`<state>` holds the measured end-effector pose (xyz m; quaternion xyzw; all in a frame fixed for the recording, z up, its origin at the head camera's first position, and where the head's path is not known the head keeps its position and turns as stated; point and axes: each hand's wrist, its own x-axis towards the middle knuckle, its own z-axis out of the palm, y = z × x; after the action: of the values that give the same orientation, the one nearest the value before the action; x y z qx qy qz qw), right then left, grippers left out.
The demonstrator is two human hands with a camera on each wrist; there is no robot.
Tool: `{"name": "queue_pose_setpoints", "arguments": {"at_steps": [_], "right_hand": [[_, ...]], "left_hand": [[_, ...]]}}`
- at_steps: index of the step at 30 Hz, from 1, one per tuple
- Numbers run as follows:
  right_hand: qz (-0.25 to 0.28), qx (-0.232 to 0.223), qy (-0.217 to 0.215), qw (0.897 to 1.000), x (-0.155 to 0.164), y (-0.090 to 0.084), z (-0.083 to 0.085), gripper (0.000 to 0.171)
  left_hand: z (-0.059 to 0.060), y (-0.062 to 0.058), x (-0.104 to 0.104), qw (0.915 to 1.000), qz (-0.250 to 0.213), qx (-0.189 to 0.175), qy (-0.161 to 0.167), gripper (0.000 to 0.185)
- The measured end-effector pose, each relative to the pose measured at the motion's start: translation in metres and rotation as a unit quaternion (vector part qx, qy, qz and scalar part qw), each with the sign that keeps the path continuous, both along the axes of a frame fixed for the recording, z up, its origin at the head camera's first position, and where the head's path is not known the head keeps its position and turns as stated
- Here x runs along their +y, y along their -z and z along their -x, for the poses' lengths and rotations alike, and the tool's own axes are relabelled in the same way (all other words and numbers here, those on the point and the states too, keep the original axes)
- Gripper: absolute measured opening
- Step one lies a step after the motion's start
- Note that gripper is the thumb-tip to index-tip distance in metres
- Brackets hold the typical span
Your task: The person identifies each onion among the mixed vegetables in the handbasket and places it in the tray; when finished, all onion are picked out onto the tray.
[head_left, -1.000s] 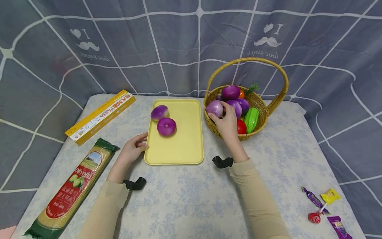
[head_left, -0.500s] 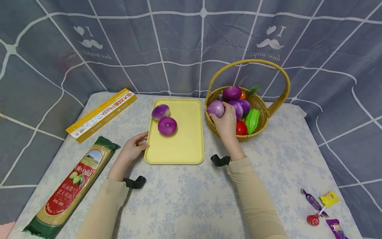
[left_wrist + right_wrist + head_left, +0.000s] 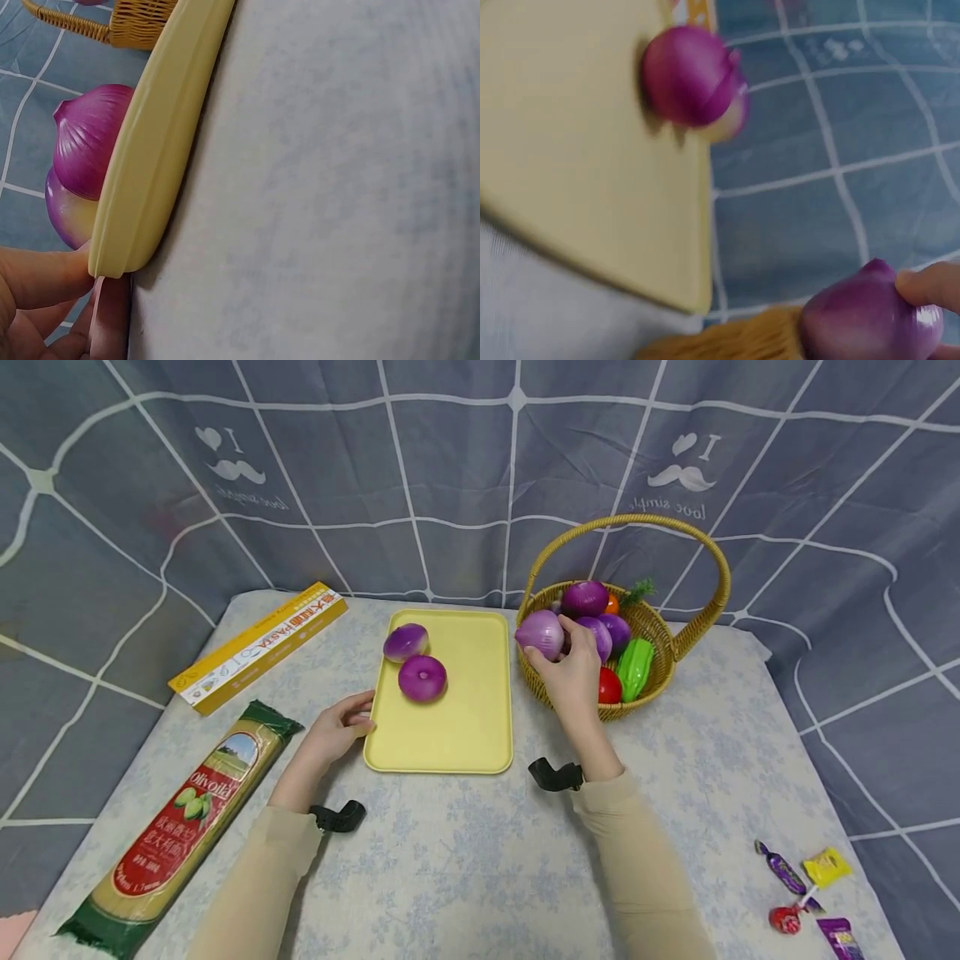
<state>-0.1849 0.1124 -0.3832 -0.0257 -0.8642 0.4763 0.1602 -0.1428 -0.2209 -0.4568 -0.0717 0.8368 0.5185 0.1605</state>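
Red and green, the long spaghetti packet (image 3: 176, 827) at the lower left of the frame carries the brand "Olivoilà"; above it, the yellow box (image 3: 258, 647) shows "PASTA" beside Chinese characters. On the grey-blue curtain (image 3: 450, 460) behind, "love simple" appears mirrored under moustache prints. Right of centre, the pale purple onion (image 3: 538, 635) sits at the fingertips of the right hand (image 3: 573, 672), over the left side of the wicker basket (image 3: 660, 652); whether it touches the rim I cannot tell. That hand pinches the onion between thumb and fingers. Left of centre, the left hand (image 3: 337, 727) grips the left edge of the yellow tray (image 3: 465, 718), thumb at the rim, a finger underneath. A deep purple onion (image 3: 422, 678) lies on the tray's upper left, just beside another purple vegetable (image 3: 406, 642).
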Motion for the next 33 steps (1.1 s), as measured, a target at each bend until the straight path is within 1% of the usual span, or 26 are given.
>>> {"name": "queue_pose_setpoints", "arguments": {"at_steps": [4, 7, 11, 15, 18, 21, 26, 28, 33], "right_hand": [[0.054, -0.008, -0.028, 0.998, -0.008, -0.006, -0.012, 0.068], [0.077, -0.024, -0.051, 0.995, -0.015, -0.006, -0.02, 0.069], [0.082, -0.043, -0.081, 0.992, -0.026, -0.001, -0.03, 0.067], [0.09, -0.068, -0.115, 0.987, -0.04, 0.01, -0.038, 0.065], [0.107, -0.094, -0.14, 0.98, -0.049, 0.02, -0.044, 0.065], [0.124, -0.126, -0.156, 0.972, -0.057, 0.031, -0.046, 0.064], [0.148, -0.18, -0.18, 0.956, -0.066, 0.045, -0.049, 0.064], [0.156, -0.19, -0.188, 0.951, -0.069, 0.048, -0.051, 0.064], [0.166, -0.2, -0.207, 0.943, -0.077, 0.056, -0.053, 0.064]], "left_hand": [[0.0, 0.0, -0.001, 1.0, 0.001, 0.002, 0.001, 0.059], [0.0, 0.001, -0.001, 1.0, -0.002, 0.002, 0.0, 0.059], [0.0, 0.001, 0.0, 1.0, -0.002, 0.003, 0.0, 0.059], [0.0, 0.0, 0.0, 1.0, -0.001, 0.002, 0.001, 0.059], [0.0, 0.0, 0.0, 1.0, 0.0, 0.001, 0.0, 0.059], [0.0, 0.001, 0.0, 1.0, 0.0, 0.006, 0.0, 0.058], [0.0, 0.0, 0.0, 1.0, -0.003, 0.009, 0.0, 0.058], [-0.001, 0.001, 0.0, 0.9999, -0.003, 0.01, 0.0, 0.058], [-0.001, 0.001, -0.001, 0.9999, -0.006, 0.008, -0.002, 0.058]]}}
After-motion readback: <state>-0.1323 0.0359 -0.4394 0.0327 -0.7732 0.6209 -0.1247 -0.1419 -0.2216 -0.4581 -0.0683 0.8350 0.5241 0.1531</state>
